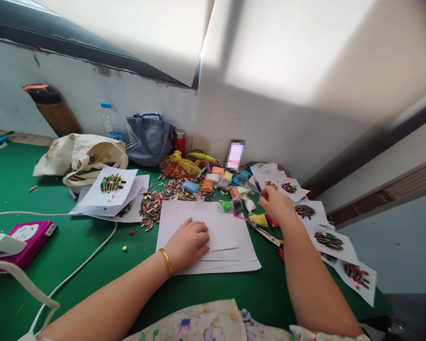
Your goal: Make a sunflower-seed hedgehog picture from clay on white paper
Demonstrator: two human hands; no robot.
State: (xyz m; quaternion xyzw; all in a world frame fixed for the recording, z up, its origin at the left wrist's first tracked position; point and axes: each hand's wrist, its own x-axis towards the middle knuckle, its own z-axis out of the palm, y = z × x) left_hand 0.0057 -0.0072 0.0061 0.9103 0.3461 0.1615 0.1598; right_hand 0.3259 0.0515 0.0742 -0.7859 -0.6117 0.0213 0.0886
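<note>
My left hand (189,241) rests on a stack of white paper (195,213), fingers laid over the sheet and a gold bracelet at the wrist. Over on the right, my right hand (275,204) has its fingers pinched together beside small bags of coloured clay; what is between them is hard to make out. Close to that hand lie a yellow clay piece (258,219) and a pair of scissors (266,233), partly hidden by my forearm. A green clay piece (226,206) sits at the paper's top edge. Sunflower seeds (170,190) are heaped behind the stack.
Seed-decorated pictures lie at left (108,189) and along the right edge (329,240). Farther back stand a cloth bag (88,151), a blue bag (151,137), a water bottle (110,124) and a phone (235,155). A magenta power strip (31,244) and white cable occupy the left.
</note>
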